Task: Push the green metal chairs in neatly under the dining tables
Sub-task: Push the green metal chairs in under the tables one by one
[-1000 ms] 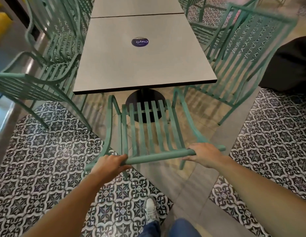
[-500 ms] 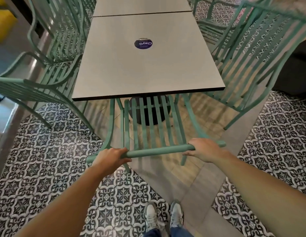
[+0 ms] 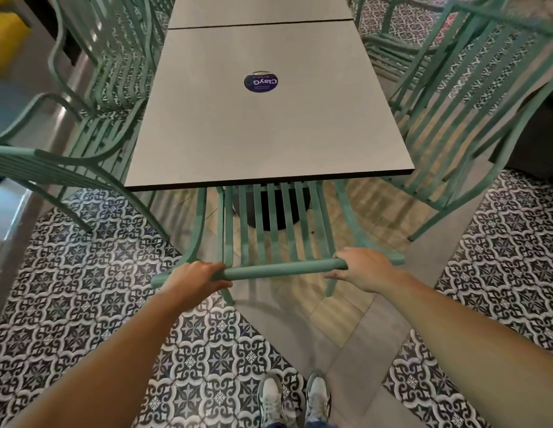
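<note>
Grey desk (image 3: 269,125) on patterned tile floor (image 3: 84,273). Your left grip (image 3: 196,278) and right grip (image 3: 366,268) both wrap the chair (image 3: 284,268) top rail; its seat's partly under the desk.

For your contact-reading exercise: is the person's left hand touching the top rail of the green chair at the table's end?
Touching. The head view shows the left hand with fingers curled over the top rail of the green chair, no gap visible.
</note>
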`<state>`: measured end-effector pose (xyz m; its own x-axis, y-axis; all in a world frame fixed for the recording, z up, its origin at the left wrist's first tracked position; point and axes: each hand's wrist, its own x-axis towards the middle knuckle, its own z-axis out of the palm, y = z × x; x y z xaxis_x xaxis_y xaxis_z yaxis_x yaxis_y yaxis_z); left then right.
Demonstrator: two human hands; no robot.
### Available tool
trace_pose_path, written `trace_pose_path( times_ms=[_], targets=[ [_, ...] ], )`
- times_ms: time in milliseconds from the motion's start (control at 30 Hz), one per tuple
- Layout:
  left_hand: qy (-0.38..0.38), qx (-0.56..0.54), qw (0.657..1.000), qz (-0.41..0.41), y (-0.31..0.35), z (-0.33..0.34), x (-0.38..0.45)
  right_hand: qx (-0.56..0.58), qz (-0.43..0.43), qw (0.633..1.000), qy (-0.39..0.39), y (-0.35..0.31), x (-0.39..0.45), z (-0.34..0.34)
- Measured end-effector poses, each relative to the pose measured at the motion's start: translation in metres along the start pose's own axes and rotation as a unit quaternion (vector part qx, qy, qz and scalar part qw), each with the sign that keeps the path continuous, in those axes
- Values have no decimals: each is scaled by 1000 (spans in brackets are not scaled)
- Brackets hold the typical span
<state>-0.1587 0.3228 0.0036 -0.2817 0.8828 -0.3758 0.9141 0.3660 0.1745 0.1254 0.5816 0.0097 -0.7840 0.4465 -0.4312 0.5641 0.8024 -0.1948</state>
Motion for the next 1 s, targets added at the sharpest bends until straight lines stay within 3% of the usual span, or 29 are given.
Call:
trace_pose_path(
  times_ms=[233,767,1000],
  targets=[
    [12,2,1000,10,-4,-1,4,-12,-13,1000,8,1,3,-4],
    [-39,9,999,-19,5,-9,2,-13,26,1000,9,-6,-1,-3],
    [-59,-29,998,-22,27,-22,8,-3,48,993,106,-29,-35,17]
  ],
)
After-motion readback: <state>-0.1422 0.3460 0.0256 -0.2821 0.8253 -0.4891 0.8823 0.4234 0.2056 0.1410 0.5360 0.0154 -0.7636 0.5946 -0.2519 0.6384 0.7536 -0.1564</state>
